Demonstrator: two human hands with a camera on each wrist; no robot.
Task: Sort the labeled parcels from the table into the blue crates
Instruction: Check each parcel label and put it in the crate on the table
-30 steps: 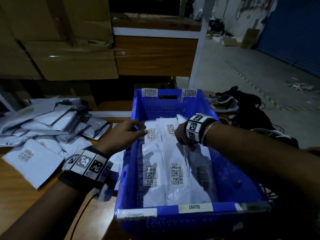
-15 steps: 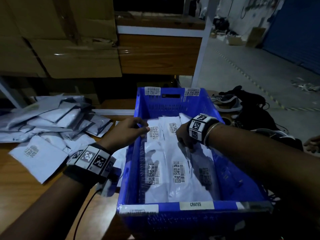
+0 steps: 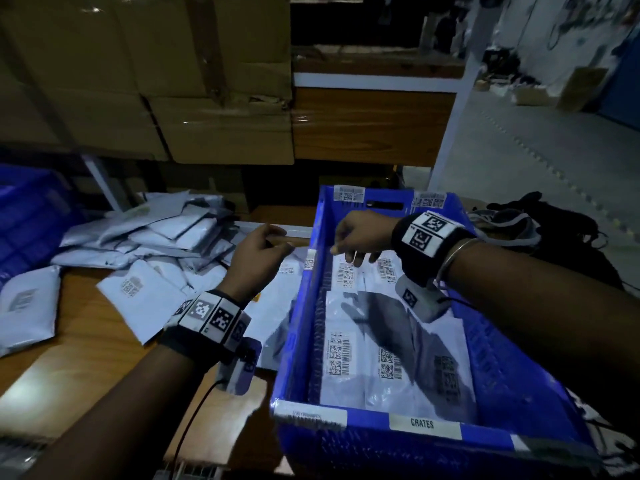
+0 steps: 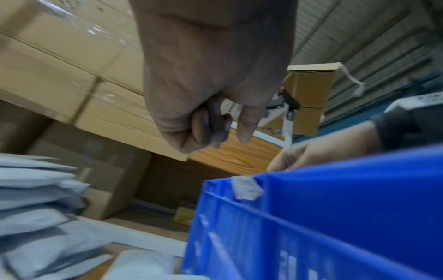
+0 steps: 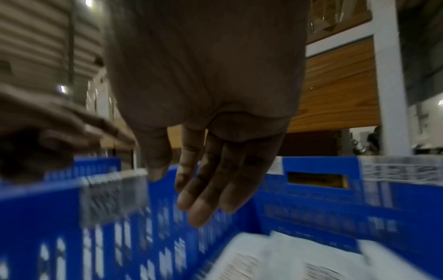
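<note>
A blue crate [image 3: 422,424] labelled CRATES stands at the table's right end, with white labeled parcels [image 3: 391,358] lying flat inside. More parcels [image 3: 149,233] lie heaped on the table to the left. My right hand [image 3: 356,237] hovers above the crate's far end, fingers hanging relaxed and empty; the right wrist view shows this hand [image 5: 203,185] over the parcels in the crate [image 5: 287,255]. My left hand [image 3: 263,251] is just outside the crate's left wall, above the table, loosely curled and holding nothing. From the left wrist, the left hand [image 4: 210,128] is beside the crate wall [image 4: 335,217].
A second blue crate [image 3: 24,209] shows at the far left edge. Stacked cardboard boxes [image 3: 207,98] and a wooden shelf stand behind the table [image 3: 79,344]. Shoes and dark cables [image 3: 554,230] lie right of the crate. A single parcel [image 3: 138,292] lies near my left wrist.
My right hand has lifted off the parcels in the crate and moved toward its far left. My left hand has drawn left, off the crate's rim toward the heap.
</note>
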